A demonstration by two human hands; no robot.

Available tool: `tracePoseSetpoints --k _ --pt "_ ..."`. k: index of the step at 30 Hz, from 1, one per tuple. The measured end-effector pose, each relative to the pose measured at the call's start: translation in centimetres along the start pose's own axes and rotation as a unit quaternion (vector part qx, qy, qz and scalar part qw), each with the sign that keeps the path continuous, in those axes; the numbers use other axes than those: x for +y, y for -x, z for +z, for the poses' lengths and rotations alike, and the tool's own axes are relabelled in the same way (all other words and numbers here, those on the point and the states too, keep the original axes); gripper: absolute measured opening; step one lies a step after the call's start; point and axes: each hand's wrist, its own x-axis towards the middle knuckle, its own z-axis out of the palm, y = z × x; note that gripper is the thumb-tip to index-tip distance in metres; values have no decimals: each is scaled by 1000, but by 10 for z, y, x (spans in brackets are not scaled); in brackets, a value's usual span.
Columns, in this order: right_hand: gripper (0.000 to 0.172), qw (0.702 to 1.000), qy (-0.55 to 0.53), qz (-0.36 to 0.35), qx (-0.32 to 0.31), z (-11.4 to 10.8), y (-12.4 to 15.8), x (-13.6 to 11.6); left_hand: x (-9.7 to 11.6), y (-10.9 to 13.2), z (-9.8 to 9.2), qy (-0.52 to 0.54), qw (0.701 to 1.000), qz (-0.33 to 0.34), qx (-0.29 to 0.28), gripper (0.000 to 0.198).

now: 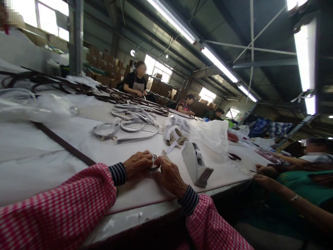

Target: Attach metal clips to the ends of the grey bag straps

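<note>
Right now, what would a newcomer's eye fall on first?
The left hand and right hand, in red-and-white checked sleeves, hold a small, partly hidden whitish object over the white tabletop. A grey plastic tape dispenser sits to their right; coiled grey straps lie beyond them.

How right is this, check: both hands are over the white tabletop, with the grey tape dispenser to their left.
Wrong side: the head view shows the grey tape dispenser to their right. Left hand and right hand are over the white tabletop.

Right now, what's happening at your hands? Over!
Left hand and right hand together, holding a small pale thing. Tape dispenser close beside right hand. Grey straps farther back, apart from both.
</note>
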Motion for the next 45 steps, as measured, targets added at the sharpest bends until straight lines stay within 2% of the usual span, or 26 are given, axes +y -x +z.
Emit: tracePoseSetpoints --k 4,10,15,19,24,28,32,40,43,45 --pt "16 998 49 -19 -25 -2 -2 -5 5 -1 -4 17 1000 -1 -11 15" --pt "12 992 109 50 -48 1 2 -17 5 -1 -3 18 1000 -6 -14 14" --pt "19 984 150 64 -73 1 3 -26 -2 0 5 12 1000 -8 -3 19" --pt "14 994 83 56 -35 4 10 -22 -3 1 6 11 1000 0 -1 21" --pt "8 998 -45 50 10 10 15 -9 3 -1 -3 7 999 -14 -31 7" --pt "16 994 -94 59 19 13 13 -3 5 -1 -8 13 999 -10 -43 14" --pt "16 990 -121 66 31 17 10 0 0 0 -7 19 999 6 -40 21" --pt "14 981 -175 82 28 17 6 2 -3 -1 -5 17 999 -6 -44 11" --pt "10 974 -215 66 20 12 5 -1 0 -1 -7 31 999 -1 -36 12" --pt "13 965 -257 43 10 9 5 -3 0 0 -7 42 999 4 -30 14"
